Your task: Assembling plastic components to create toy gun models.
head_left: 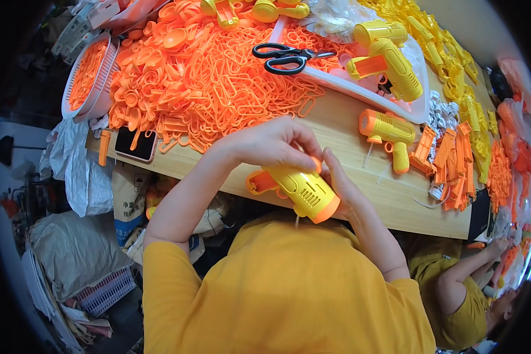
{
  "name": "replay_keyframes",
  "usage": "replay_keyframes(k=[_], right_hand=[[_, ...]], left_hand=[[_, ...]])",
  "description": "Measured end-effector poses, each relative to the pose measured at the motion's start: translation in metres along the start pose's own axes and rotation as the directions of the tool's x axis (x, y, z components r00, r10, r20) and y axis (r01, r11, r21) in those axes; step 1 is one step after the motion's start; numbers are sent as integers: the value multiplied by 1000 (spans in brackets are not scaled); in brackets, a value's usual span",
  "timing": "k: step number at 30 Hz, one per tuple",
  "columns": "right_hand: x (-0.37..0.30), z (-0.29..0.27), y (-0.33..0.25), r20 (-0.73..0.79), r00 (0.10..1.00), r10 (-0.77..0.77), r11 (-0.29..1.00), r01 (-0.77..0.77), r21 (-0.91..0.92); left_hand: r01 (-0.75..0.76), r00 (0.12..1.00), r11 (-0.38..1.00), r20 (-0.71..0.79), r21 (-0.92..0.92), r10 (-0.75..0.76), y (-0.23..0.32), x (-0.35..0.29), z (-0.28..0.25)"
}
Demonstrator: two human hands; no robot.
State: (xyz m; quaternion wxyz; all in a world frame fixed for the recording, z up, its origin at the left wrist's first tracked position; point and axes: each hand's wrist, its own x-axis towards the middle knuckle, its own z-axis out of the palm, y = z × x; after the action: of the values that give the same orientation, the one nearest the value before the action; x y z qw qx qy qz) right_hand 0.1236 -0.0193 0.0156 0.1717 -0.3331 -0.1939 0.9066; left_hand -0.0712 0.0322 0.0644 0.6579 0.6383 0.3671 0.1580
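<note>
Close to my chest, at the table's front edge, I hold a yellow toy gun (310,192) with an orange end cap and an orange piece in its handle. A thin pale stick or wire hangs from its underside. My left hand (272,143) reaches over it from above, fingers bent and closed at a small orange part (317,165) on its upper side. My right hand (343,183) is wrapped against the gun's other side, its thumb and fingers near that same part. The palms and some fingertips are hidden.
Orange spoon-like parts and loops (218,76) heap at the back left beside a white basket (103,74). Black scissors (292,58) lie by a white tray (419,109). Another toy gun (388,133) rests right, near orange strips (454,159). A phone (135,144) lies left; a co-worker's arm (463,274) shows right.
</note>
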Motion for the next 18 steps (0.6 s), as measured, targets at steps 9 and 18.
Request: replay_keyframes(k=[9, 18], right_hand=[[7, -4, 0, 126, 991, -45, 998, 39, 50], [8, 4, 2, 98, 977, -187, 982, 185, 24]], left_hand=[[-141, 988, 990, 71, 26, 139, -23, -3, -3], [-52, 890, 914, -433, -403, -141, -22, -13, 34]])
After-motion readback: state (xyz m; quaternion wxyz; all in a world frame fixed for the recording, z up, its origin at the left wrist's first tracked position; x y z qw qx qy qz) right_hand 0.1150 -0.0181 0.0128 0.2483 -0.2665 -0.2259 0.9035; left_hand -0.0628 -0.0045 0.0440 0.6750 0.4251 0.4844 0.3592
